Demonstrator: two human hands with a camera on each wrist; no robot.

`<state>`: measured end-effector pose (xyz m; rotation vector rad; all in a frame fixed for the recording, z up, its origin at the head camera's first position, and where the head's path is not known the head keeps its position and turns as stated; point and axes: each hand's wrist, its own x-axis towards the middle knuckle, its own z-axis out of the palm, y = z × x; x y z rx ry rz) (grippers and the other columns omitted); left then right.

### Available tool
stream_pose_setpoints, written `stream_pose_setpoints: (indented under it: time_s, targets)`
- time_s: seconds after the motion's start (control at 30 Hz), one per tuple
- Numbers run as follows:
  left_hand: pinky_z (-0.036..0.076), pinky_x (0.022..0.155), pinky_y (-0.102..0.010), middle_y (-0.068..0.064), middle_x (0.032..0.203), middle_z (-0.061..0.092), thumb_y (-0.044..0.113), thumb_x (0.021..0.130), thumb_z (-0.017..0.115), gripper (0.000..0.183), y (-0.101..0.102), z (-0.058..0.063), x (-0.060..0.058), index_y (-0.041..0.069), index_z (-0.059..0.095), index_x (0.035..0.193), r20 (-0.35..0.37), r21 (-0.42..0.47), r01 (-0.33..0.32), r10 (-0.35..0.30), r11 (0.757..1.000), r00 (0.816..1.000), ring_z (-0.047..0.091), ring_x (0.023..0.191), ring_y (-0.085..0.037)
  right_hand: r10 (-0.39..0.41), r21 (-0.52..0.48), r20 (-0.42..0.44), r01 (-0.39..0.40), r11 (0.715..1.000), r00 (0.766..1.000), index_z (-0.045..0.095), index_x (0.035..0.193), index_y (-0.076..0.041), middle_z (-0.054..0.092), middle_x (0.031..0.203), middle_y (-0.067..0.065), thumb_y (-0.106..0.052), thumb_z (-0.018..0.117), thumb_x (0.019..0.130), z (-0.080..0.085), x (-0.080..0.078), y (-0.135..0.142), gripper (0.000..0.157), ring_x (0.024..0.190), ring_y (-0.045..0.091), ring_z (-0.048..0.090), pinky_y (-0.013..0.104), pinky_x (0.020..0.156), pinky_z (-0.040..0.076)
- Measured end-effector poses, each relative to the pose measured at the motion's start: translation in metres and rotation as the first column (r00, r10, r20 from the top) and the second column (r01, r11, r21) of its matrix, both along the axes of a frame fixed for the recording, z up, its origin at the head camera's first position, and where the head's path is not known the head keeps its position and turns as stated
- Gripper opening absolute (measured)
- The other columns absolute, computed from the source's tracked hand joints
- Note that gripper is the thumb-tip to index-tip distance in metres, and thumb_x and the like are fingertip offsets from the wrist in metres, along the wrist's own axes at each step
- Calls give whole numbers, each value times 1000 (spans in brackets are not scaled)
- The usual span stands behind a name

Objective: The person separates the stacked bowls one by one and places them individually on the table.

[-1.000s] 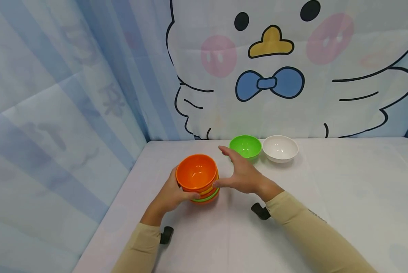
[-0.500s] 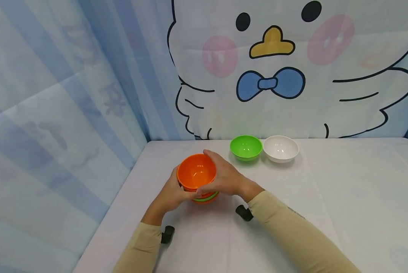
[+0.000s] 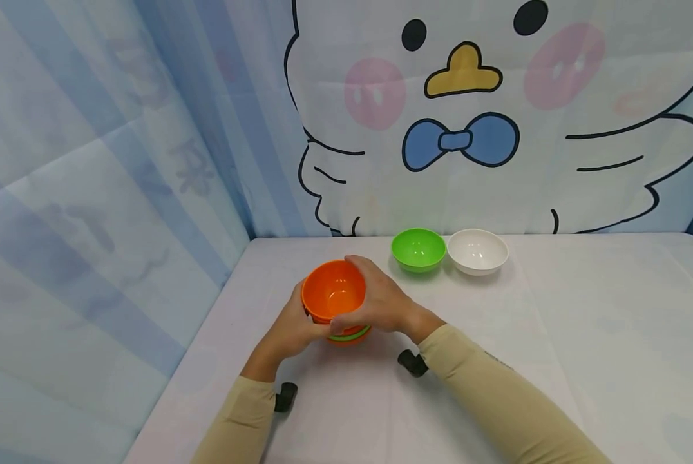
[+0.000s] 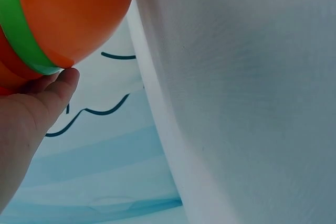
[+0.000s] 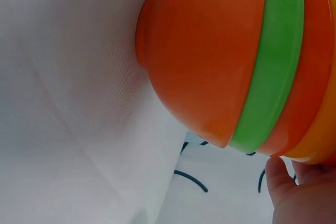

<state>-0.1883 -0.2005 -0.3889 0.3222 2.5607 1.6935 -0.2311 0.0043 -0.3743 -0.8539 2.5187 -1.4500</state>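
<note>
A stack of nested bowls (image 3: 335, 290) stands left of the table's middle, an orange bowl uppermost. In the right wrist view an orange bowl (image 5: 205, 51) forms the base, with a green bowl (image 5: 273, 66) and more orange and yellow-orange rims above it. My left hand (image 3: 291, 328) grips the stack from the left, thumb across the near side. From the right, my right hand (image 3: 387, 299) curves round the upper bowls, its thumb close to the left thumb. Fingertips of the left hand (image 4: 39, 106) lie at the green rim in the left wrist view.
A green bowl (image 3: 418, 251) and a white bowl (image 3: 477, 252) stand side by side at the table's back edge, beyond my right hand. Behind the white-covered table (image 3: 584, 335) hangs a cartoon-printed cloth (image 3: 468, 200); a blue-striped curtain (image 3: 91, 225) hangs at the left.
My right hand has moved left from beside the stack and taken hold of its right side. The left hand has kept its grip, and the stack has barely shifted.
</note>
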Motion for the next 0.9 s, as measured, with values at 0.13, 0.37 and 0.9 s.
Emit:
stream_pose_setpoints:
  time_s: [0.13, 0.37, 0.9]
  targets:
    - [47, 102, -48, -9, 147, 42, 29, 77, 88, 101, -1, 0, 0, 8, 24, 152, 2, -3, 2, -2, 1000, 1000, 45, 129, -28, -5, -13, -1, 5, 1000, 1000, 31, 154, -9, 43, 145, 2, -46, 87, 67, -1, 1, 0, 110, 123, 19, 48, 42, 95, 51]
    - [46, 103, -48, -9, 145, 44, 15, 79, 86, 94, -2, -2, 0, 8, 26, 151, -45, 33, 43, -42, 999, 998, 45, 129, -29, 4, -47, -6, -5, 999, 1000, 31, 154, -9, 43, 145, 3, -39, 85, 71, 3, 1, 1, 103, 124, 21, 47, 43, 94, 52]
    - [44, 105, -48, -14, 148, 41, 12, 80, 86, 99, -2, 0, 1, 4, 20, 154, 25, 13, 8, -8, 1000, 1000, 45, 131, -32, -10, -204, -55, -1, 979, 998, 29, 154, -9, 44, 145, 5, -24, 90, 71, 22, 1, 24, 105, 126, 27, 47, 44, 91, 55]
